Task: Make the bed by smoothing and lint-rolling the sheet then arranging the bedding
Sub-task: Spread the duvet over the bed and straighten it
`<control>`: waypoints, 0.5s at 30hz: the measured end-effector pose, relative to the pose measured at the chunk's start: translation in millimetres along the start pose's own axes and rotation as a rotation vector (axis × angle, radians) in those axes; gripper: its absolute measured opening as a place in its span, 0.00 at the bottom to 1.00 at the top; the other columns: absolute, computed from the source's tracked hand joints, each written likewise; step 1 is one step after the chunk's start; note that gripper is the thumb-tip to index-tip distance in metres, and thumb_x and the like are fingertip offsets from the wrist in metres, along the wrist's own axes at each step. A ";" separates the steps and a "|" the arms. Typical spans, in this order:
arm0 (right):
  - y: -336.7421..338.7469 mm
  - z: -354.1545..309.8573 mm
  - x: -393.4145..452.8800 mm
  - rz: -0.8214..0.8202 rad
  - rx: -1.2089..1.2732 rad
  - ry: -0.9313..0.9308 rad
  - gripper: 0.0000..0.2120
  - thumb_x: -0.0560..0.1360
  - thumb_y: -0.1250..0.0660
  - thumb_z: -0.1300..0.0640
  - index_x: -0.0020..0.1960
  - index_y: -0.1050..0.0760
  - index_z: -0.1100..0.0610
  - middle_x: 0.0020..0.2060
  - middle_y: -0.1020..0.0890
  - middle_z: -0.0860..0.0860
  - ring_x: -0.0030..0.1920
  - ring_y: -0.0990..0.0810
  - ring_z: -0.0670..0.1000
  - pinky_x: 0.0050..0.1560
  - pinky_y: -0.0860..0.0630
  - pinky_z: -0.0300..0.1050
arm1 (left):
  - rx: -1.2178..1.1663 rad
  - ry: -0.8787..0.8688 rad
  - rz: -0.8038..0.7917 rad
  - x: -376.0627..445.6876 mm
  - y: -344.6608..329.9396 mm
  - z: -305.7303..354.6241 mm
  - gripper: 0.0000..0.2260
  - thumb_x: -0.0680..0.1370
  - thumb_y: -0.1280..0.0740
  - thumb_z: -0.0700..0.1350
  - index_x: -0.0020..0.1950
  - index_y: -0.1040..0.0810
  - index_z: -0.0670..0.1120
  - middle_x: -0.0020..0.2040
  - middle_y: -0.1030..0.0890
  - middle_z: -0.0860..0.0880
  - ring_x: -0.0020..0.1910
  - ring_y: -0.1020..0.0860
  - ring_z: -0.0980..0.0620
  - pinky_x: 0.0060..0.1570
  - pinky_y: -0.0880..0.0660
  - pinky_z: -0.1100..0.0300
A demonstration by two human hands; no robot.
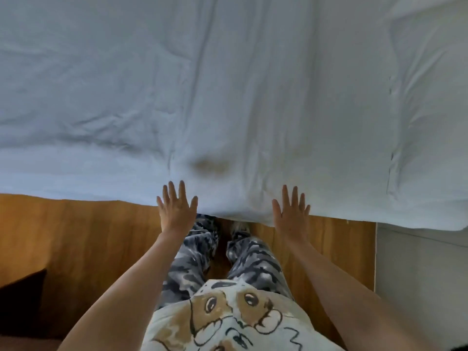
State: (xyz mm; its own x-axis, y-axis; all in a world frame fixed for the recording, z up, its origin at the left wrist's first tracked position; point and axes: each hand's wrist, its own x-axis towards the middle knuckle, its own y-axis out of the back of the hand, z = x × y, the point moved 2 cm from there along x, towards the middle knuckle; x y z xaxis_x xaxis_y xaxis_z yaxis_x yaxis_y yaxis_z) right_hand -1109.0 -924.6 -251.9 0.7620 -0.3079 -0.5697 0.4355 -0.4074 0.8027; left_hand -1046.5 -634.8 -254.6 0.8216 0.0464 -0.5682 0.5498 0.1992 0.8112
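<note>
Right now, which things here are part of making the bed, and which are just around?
Part of the job:
white sheet
left hand
right hand
brownish stain

Just around:
wooden floor
dark object, bottom left

Wooden floor [76, 236], dark corner object (blurred) [22, 287]

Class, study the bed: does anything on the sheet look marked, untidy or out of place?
Yes. A brownish smudge marks the white sheet just beyond the left hand, and creases rumple its left part. Both look odd on otherwise plain fabric.
</note>
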 end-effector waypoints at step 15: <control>92.3 -100.1 -115.1 0.062 0.117 0.198 0.43 0.72 0.62 0.29 0.78 0.48 0.54 0.78 0.44 0.53 0.77 0.47 0.55 0.76 0.53 0.50 | -0.354 0.058 0.075 -114.2 115.1 -132.5 0.26 0.81 0.41 0.56 0.76 0.38 0.46 0.75 0.35 0.43 0.73 0.37 0.44 0.70 0.37 0.46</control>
State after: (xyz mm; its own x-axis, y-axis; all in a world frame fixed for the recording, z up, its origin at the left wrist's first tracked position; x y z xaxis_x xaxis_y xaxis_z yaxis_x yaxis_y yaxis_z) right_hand -1108.5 -840.7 -94.6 0.8698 -0.1654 -0.4650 0.3351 -0.4938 0.8024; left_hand -1097.1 -487.5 -114.7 0.8423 0.1272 -0.5238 0.3933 0.5194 0.7586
